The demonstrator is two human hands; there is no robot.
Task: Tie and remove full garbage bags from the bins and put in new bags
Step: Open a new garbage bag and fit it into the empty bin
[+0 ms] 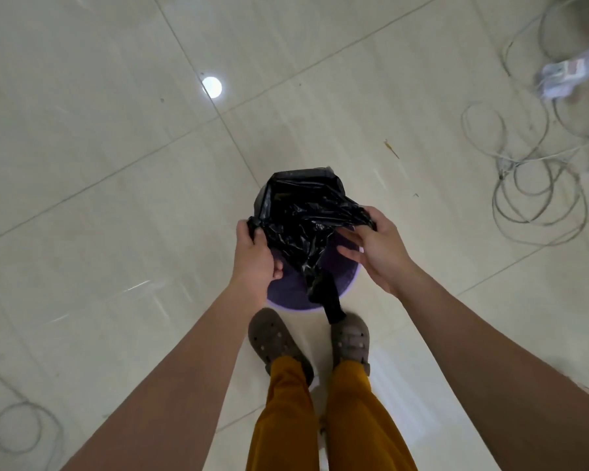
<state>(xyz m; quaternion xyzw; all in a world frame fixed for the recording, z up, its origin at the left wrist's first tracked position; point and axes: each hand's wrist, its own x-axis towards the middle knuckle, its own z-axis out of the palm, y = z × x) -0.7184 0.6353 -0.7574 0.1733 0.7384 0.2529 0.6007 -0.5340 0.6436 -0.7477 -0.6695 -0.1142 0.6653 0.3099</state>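
Directly above the purple bin (286, 294), a black garbage bag (303, 215) is spread between both hands over a pale tiled floor (99, 147). Beyond the bin and to its right lie loose coils of grey cable (538, 192); a blurred white object sits further off in that direction, detail unreadable. Another cable loop (24, 430) lies well to the bin's left, on the near side. Two brown clogs stand just on the near side of the bin; the left clog (276, 338) is almost touching its rim. The bag covers most of the bin's mouth, leaving only the near rim showing. Left hand (255, 256) clenches a bunched edge of the bag at the bin's left side. Right hand (374, 246) pinches the opposite edge, fingers partly extended. The bag's long axis runs from the bin's far side toward the clogs, with a narrow tail hanging over the near rim.
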